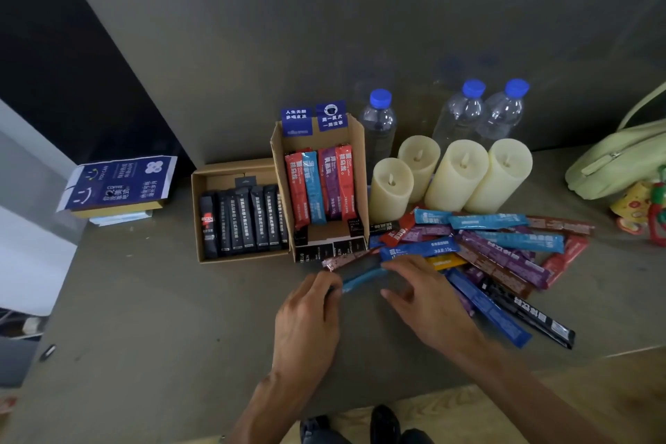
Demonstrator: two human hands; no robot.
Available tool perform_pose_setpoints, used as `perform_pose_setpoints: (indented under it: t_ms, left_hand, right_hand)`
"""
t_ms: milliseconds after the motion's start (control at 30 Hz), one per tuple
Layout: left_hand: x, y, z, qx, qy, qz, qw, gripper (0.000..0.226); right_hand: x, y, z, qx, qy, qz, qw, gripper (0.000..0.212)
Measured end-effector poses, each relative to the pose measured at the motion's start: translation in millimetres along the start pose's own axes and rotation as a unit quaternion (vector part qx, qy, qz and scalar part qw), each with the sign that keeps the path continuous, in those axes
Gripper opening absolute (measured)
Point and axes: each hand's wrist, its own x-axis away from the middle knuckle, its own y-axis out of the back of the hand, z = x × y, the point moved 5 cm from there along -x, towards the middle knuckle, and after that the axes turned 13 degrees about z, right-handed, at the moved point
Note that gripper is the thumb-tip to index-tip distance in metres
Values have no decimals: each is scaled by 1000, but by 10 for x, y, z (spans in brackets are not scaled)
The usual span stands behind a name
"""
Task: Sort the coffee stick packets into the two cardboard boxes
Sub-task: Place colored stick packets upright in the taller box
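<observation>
Coffee stick packets [486, 249] lie in a loose, crossed heap on the right of the table [144, 317], just near of four cream candles [454, 173]. More are already sorted: black ones stand in a row in the low cardboard box [201, 220] on the left, and red, blue and purple ones lean in the taller box [277, 155] touching its right side.

Both hands are on one light blue packet [364, 277] at the near left edge of the heap. The left hand [310, 314] pinches its left end between the fingertips; the right hand [425, 299] has its fingers spread, with the upper fingertip on the packet's right end. Whether that hand truly grips or only steadies it, I cannot tell, since the packet is blurred.

To do this step well, I would say the packet wants lifting clear of the pinkish packet [346, 259] lying just beside it, so nothing is dragged along. Being coloured, it likely belongs in the taller box, slid in upright beside the others there, with one hand guiding its lower end so it does not catch the box's front wall.

Much is hard to read. The lowest packets in the heap are covered by those on top, so their number is unclear. The print on the held packet is smeared. Three water bottles [465, 112] stand behind the candles, a pale green bag [620, 159] is cut off at the right edge, and the blue printed card [119, 184] on the far left hides whatever it lies on.
</observation>
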Motion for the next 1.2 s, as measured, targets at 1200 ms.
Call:
perform_pose_setpoints:
  t_ms: [1200]
  left_hand:
    - [-435,106,-24,204,93,81,971,11]
  right_hand:
    - [-186,-52,316,-368,-53,59,927,10]
